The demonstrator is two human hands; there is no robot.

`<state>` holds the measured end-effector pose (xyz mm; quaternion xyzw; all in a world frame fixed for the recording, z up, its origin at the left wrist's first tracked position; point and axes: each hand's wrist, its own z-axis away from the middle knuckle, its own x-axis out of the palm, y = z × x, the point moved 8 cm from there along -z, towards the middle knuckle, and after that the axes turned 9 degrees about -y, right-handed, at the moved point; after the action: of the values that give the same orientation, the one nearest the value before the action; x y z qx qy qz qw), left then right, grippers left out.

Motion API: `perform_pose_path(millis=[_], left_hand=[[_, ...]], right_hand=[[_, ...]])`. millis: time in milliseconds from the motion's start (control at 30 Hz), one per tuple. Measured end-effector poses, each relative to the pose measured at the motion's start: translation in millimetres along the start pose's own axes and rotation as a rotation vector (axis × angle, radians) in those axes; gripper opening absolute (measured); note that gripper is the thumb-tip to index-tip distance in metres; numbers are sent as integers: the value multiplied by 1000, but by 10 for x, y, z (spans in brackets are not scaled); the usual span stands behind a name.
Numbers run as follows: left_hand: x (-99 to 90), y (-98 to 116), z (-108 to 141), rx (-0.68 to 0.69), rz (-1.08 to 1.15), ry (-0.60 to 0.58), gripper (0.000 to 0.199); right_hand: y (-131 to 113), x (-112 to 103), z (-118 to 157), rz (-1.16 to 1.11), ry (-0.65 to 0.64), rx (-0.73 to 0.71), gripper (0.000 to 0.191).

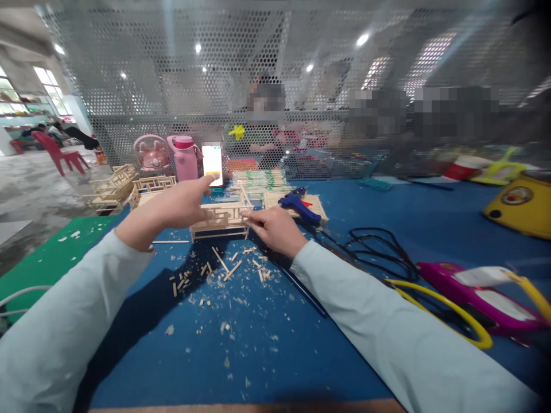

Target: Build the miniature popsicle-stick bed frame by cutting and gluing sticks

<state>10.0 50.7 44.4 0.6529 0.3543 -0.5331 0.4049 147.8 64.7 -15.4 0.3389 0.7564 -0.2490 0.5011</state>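
My left hand [176, 203] reaches over the blue tabletop with its index finger stretched out to the lower part of a lit phone [212, 159]. Its other fingers are partly hidden beside a small stick-built wooden model [221, 221], and whether they touch it is unclear. The model has rails and thin legs and stands upright. At its right end, my right hand [275, 226] pinches the frame between thumb and fingers. Behind that hand a blue glue gun [301, 207] lies on a pale panel of sticks [321, 209].
Stick offcuts [232, 269] and glue scraps litter the blue mat. Similar wooden models [114, 186], a pink bottle [185, 158] and bundled sticks [260, 182] stand at the back before a perforated metal screen [172, 74]. Black cable [379, 244] and a magenta power strip [473, 292] lie right.
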Motion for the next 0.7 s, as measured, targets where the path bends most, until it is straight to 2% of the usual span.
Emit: perform_pose_path(millis=[100, 167, 200, 233, 300, 400, 500, 700], left_hand=[[-147, -44, 341, -32, 66, 322, 46], [-58, -23, 585, -9, 171, 506, 36], [52, 10, 674, 23, 226, 540, 29], [197, 60, 727, 64, 275, 519, 22], [506, 187, 764, 153, 361, 398, 19], [791, 336, 752, 222, 429, 246, 20], [863, 402, 705, 248, 434, 163, 20], [875, 356, 661, 231, 482, 144, 20]], right_hand=[[2, -4, -11, -23, 7, -1, 21], [0, 0, -21, -42, 5, -5, 21], [2, 5, -24, -48, 1, -4, 21], [6, 10, -27, -51, -2, 0, 22], [18, 14, -26, -62, -2, 10, 23], [42, 17, -20, -119, 8, 25, 25], [72, 32, -21, -189, 11, 52, 24], [83, 44, -33, -240, 38, 57, 23]])
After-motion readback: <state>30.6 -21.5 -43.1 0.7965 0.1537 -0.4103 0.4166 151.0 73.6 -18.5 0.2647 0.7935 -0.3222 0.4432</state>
